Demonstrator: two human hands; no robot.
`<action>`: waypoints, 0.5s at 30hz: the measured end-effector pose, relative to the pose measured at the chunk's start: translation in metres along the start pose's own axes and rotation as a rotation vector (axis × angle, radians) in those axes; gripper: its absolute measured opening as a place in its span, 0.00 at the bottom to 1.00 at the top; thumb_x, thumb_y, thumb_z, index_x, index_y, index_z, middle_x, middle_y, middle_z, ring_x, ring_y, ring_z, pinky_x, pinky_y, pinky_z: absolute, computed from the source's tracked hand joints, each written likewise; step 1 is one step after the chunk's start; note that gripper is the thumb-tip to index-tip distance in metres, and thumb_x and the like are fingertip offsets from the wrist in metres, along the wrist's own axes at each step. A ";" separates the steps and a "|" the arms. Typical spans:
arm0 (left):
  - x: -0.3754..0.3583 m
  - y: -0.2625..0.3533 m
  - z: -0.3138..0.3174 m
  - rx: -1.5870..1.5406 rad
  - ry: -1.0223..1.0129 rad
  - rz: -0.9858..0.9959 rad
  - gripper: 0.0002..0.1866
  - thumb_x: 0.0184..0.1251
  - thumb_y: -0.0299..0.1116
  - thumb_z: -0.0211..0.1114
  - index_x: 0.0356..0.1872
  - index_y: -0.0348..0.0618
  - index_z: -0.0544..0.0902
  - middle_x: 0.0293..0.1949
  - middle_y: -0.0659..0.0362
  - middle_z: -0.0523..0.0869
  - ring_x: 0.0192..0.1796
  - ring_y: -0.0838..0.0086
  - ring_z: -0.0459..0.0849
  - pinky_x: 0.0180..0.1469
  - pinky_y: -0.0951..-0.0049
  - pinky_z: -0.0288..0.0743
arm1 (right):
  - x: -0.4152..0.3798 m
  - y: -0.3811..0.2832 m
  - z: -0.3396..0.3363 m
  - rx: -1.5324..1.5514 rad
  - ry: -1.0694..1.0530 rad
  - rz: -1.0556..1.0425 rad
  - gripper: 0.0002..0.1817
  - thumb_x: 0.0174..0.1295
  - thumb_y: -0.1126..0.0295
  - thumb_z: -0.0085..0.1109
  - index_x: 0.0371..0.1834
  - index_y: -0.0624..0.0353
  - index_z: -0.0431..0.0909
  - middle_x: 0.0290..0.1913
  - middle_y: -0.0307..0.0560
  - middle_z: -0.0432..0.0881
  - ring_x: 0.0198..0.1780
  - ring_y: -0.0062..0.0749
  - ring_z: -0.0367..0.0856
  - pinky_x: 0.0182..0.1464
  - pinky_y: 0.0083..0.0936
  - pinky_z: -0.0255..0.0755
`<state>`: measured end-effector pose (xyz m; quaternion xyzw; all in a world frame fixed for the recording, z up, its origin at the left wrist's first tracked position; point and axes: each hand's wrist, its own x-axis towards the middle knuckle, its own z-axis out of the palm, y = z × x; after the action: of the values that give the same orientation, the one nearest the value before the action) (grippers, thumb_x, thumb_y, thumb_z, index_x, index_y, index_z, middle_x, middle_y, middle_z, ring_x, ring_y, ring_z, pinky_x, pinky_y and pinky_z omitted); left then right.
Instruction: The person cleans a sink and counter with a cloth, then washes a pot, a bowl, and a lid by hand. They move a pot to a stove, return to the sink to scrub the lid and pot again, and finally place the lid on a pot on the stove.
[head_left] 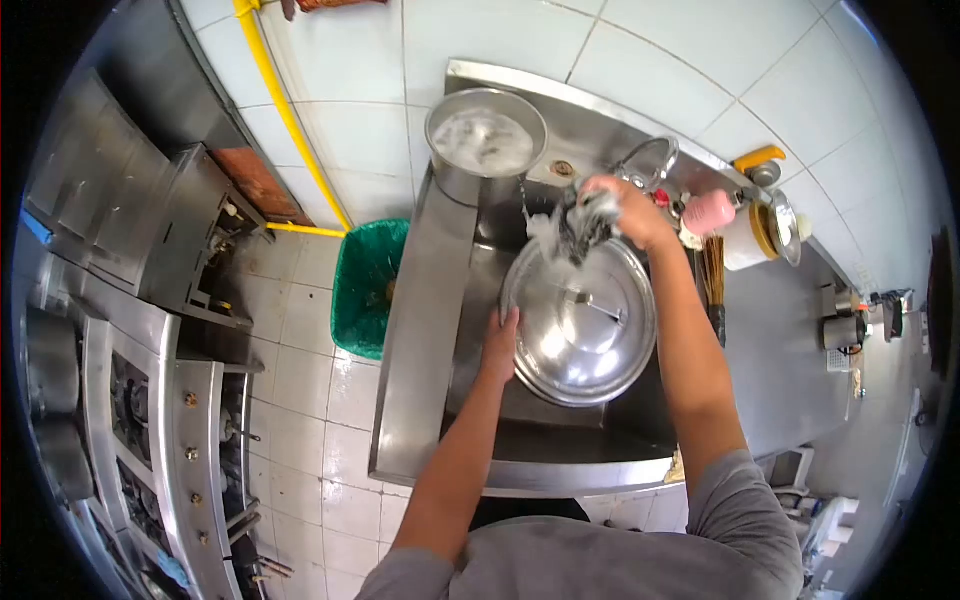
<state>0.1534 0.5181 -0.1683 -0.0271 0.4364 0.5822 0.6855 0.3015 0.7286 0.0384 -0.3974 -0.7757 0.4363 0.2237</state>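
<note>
Bright overall; white glare on metal lid (floor tiles shine too); edges bowed, corners black.

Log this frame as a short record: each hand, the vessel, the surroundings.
Left hand: at the near-left rim of a domed metal lid
Right hand: holds a foamy wad over the lid's far side; material unclear
Lid position: over the sink, handle up
Pot: far left corner, suds inside
Beyond right hand: faucet, pink bottle
Floor, left: green bin

Foamy wad blurred; reddish object cropped above
</note>
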 end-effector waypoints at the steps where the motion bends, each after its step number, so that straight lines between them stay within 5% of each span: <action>1: 0.008 -0.003 -0.002 0.190 -0.001 0.140 0.24 0.69 0.38 0.63 0.62 0.37 0.73 0.53 0.52 0.81 0.53 0.66 0.80 0.56 0.65 0.75 | -0.007 0.036 0.007 -0.166 0.017 0.001 0.11 0.55 0.68 0.66 0.41 0.56 0.82 0.40 0.37 0.82 0.44 0.24 0.78 0.46 0.24 0.72; 2: 0.014 -0.006 -0.001 0.382 -0.006 0.283 0.23 0.70 0.39 0.62 0.61 0.37 0.74 0.54 0.52 0.81 0.53 0.67 0.80 0.57 0.66 0.74 | -0.013 0.061 0.020 -0.111 -0.011 0.008 0.15 0.51 0.69 0.70 0.43 0.57 0.82 0.41 0.42 0.83 0.44 0.30 0.80 0.47 0.28 0.74; 4: 0.007 -0.005 0.006 0.416 0.014 0.265 0.22 0.71 0.38 0.61 0.60 0.37 0.75 0.54 0.53 0.81 0.53 0.68 0.80 0.57 0.68 0.73 | -0.031 0.108 0.063 -0.493 0.141 -0.155 0.20 0.48 0.73 0.68 0.47 0.53 0.84 0.53 0.50 0.80 0.54 0.46 0.79 0.56 0.38 0.72; 6: 0.025 -0.018 -0.008 0.450 0.037 0.265 0.21 0.71 0.36 0.60 0.60 0.36 0.75 0.54 0.53 0.81 0.52 0.68 0.80 0.57 0.69 0.72 | -0.059 0.065 0.118 -0.909 0.248 -0.073 0.20 0.48 0.72 0.65 0.48 0.50 0.83 0.54 0.51 0.79 0.57 0.50 0.76 0.58 0.47 0.67; 8: 0.073 -0.069 -0.052 0.643 -0.065 0.628 0.21 0.71 0.34 0.59 0.60 0.33 0.74 0.52 0.51 0.82 0.52 0.68 0.79 0.57 0.69 0.71 | -0.081 0.065 0.176 -0.909 0.160 -0.133 0.18 0.50 0.69 0.62 0.47 0.50 0.82 0.51 0.51 0.79 0.56 0.52 0.75 0.56 0.52 0.64; 11: 0.058 -0.058 -0.045 0.576 -0.064 0.453 0.21 0.72 0.36 0.59 0.59 0.31 0.75 0.50 0.50 0.82 0.51 0.68 0.80 0.55 0.69 0.72 | -0.086 0.075 0.155 -0.739 0.055 -0.293 0.16 0.51 0.70 0.61 0.46 0.52 0.79 0.47 0.50 0.79 0.54 0.52 0.75 0.53 0.51 0.65; 12: 0.050 -0.056 -0.038 0.570 -0.062 0.457 0.21 0.72 0.36 0.59 0.59 0.31 0.75 0.50 0.50 0.82 0.51 0.68 0.80 0.55 0.69 0.72 | -0.069 0.117 0.145 -0.755 0.210 -0.265 0.17 0.50 0.73 0.62 0.46 0.53 0.78 0.44 0.49 0.79 0.51 0.51 0.76 0.51 0.49 0.68; 14: 0.035 -0.051 -0.019 0.693 0.090 0.519 0.22 0.71 0.36 0.60 0.59 0.31 0.74 0.53 0.50 0.81 0.53 0.67 0.78 0.59 0.70 0.70 | -0.047 0.115 0.106 -0.756 0.464 0.096 0.19 0.49 0.73 0.63 0.47 0.53 0.77 0.43 0.51 0.79 0.48 0.50 0.78 0.47 0.46 0.70; 15: 0.030 -0.045 -0.013 0.758 0.169 0.549 0.22 0.71 0.37 0.61 0.60 0.32 0.73 0.54 0.50 0.80 0.54 0.67 0.78 0.61 0.70 0.69 | -0.043 0.113 0.109 -0.752 0.464 0.088 0.19 0.49 0.73 0.63 0.47 0.53 0.77 0.43 0.51 0.79 0.48 0.50 0.78 0.47 0.46 0.70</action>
<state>0.1808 0.5195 -0.2161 0.2941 0.6631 0.5374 0.4301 0.2989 0.6736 -0.1148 -0.5712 -0.7921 0.0320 0.2130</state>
